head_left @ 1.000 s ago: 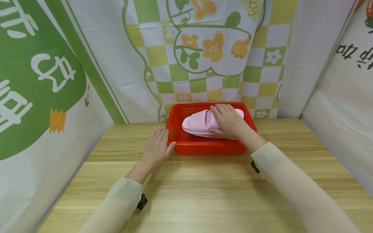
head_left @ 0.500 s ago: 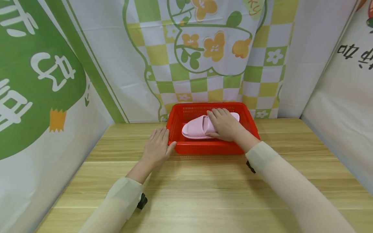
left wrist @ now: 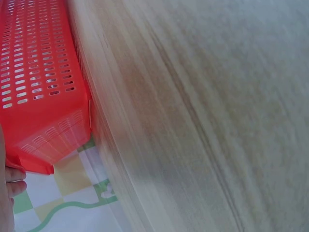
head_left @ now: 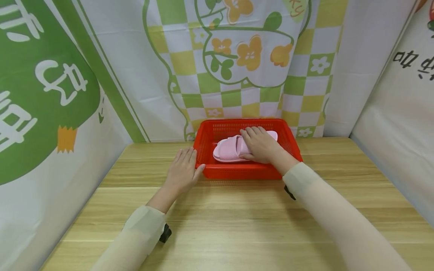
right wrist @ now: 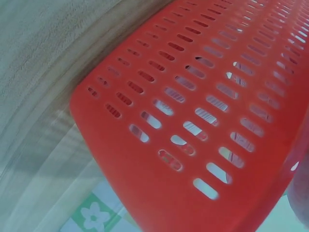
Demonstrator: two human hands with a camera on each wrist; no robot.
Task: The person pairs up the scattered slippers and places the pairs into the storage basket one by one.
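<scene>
A red plastic basket [head_left: 244, 173] with slotted walls stands at the back of the wooden table. Inside it lies a pink slipper [head_left: 228, 148] with a ribbed strap, toe to the left; a second pink edge shows behind its toe. My right hand [head_left: 262, 146] grips the slipper from above at its middle, thumb on the near side, and hides part of it. At the basket's left front corner my left hand [head_left: 182, 171] rests with straight fingers along the rim and thumb on the front edge. The left wrist view shows its fingertips [left wrist: 15, 181] by the rim.
A white, green and yellow checked cloth [head_left: 244, 75] hangs right behind the basket. Printed cloth walls close in the left side [head_left: 51, 113] and right side [head_left: 400, 124]. Bare wooden tabletop [head_left: 234, 222] lies in front of the basket.
My right hand has moved a little left and down with the slipper, which now sits lower in the basket. The left hand has stayed at the corner.
</scene>
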